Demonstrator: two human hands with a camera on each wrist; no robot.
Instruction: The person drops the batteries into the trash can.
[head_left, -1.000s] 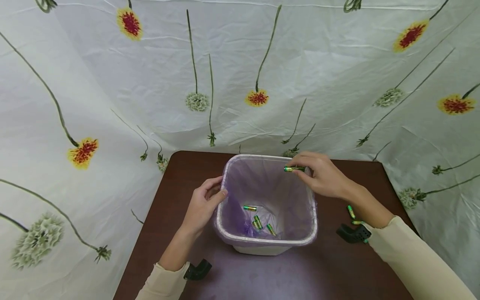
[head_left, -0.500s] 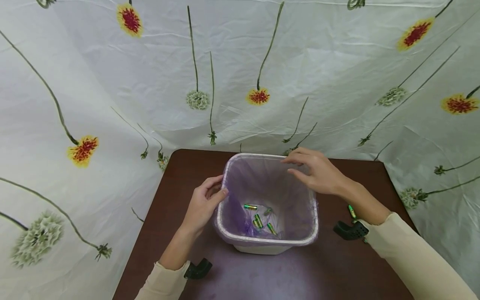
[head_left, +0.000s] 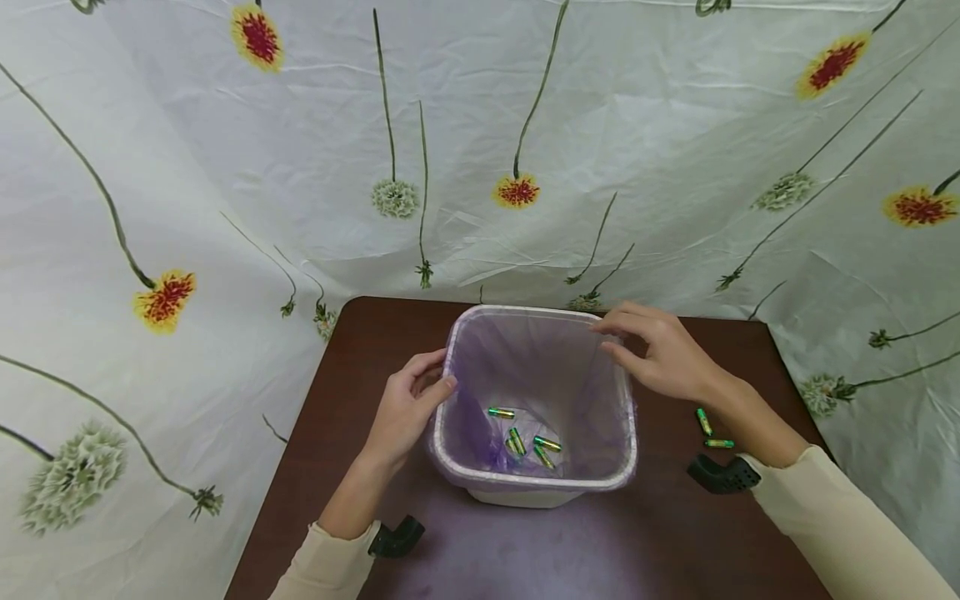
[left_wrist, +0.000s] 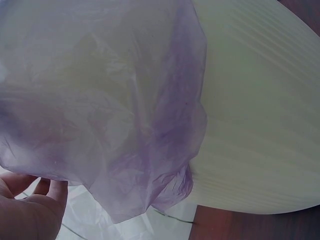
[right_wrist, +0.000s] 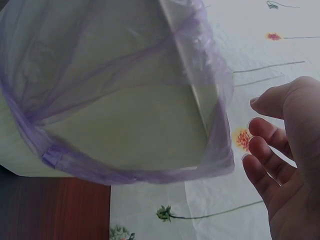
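Dropped one green-gold battery [head_left: 547,443] from the right hand [head_left: 660,352] since a second ago, now lying among others inside the purple-lined bin [head_left: 532,483]. Holds that hand empty and loosely spread at the bin's right rim. Grips the bin's left rim with the left hand [head_left: 405,410], probably steadying it. Has two spare batteries [head_left: 703,422] right of the bin, likely for easy reach.

Room type unclear, reads as a screened-off indoor tabletop spot: dark brown table [head_left: 401,329], wrinkled flower-print sheeting [head_left: 315,125] around it.
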